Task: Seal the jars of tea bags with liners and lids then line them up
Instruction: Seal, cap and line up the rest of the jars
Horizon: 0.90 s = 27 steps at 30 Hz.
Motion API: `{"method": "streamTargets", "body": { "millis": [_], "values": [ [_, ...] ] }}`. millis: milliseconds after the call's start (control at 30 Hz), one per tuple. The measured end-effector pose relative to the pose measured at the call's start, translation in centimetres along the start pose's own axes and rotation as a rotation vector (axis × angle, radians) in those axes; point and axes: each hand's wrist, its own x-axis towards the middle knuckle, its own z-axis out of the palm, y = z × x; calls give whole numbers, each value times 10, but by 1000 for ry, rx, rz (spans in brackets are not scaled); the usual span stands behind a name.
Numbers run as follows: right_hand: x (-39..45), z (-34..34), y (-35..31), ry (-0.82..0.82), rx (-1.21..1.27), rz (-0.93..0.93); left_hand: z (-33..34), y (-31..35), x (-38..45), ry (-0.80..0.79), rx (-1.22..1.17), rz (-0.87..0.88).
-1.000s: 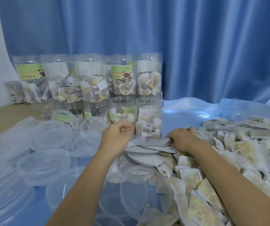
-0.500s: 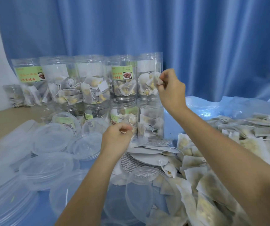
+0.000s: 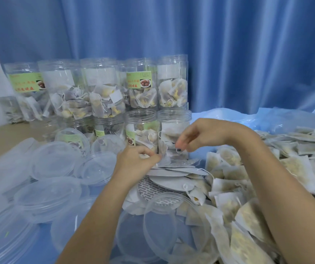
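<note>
Head view is looking down at a table where a person is sealing jars of tea bags. Left hand (image 3: 137, 161) is curling its fingers onto the top of a fanned stack of round paper liners (image 3: 172, 169), seemingly pinching one liner's edge, though the fingertips are partly hidden. Right hand (image 3: 196, 135) is hovering just above the stack, in front of the front right jar (image 3: 173, 136), fingers bent and thumb meeting them, but I cannot tell whether it is pinching anything.

Judging by this, the step in hand is peeling a single liner off the stack. The next move is probably calling for separating one thin disc from its neighbours, then laying it flat over an open jar mouth before a lid goes on.

Counting: five tall jars are standing in the back upper row (image 3: 99, 88), lids apparently on. Below them roughly four more are showing, the two right ones with their threaded mouths apparently open; a further jar is blurring at far left. Clear lids (image 3: 55, 162) are lying scattered at left and front, at least eight, overlapping too much for an exact count. Loose tea bags (image 3: 248, 206) are heaping at right, far too many to count. Liners are overlapping, perhaps eight or more
</note>
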Motion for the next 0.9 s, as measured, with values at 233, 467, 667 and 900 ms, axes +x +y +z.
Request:
{"method": "streamTargets", "body": {
  "millis": [233,467,667,900],
  "values": [
    [-2,5,-11,-303,-373,237,2,-2,3,-47,126,55],
    [0,4,-1,36,-355,7,4,-8,11,158,27,52],
    [2,-4,3,586,-60,-76,-7,2,16,543,-655,-17],
    [6,7,-20,513,648,-139,-19,10,12,215,-1361,-244]
  ]
}}
